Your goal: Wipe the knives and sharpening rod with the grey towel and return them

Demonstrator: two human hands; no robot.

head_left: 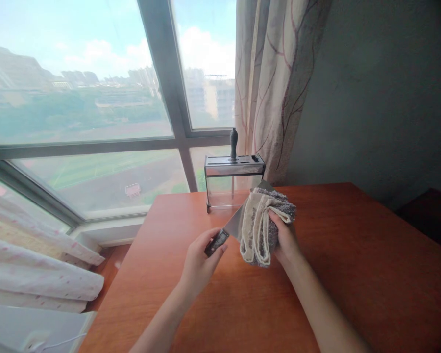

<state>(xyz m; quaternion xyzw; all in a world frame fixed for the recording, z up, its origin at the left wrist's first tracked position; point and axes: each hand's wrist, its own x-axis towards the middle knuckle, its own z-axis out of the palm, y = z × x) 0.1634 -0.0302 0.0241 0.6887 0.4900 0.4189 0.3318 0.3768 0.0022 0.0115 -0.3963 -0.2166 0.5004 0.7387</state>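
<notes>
My left hand [200, 262] grips the dark handle of a broad cleaver [234, 224], held above the wooden table [353, 274]. Its steel blade runs up and to the right. My right hand [283, 240] holds a folded cream and grey cloth [259, 228] wrapped over the blade, covering most of it. Only the part of the blade near the handle and its top corner show. Behind the hands stands a metal and clear knife block [233, 184] with one dark-handled tool [233, 143] upright in a slot.
A large window [95, 98] fills the wall at the back left. A patterned curtain [275, 83] hangs behind the knife block. White bedding [33, 264] lies at the left, below the table's edge. A dark wall stands at the right.
</notes>
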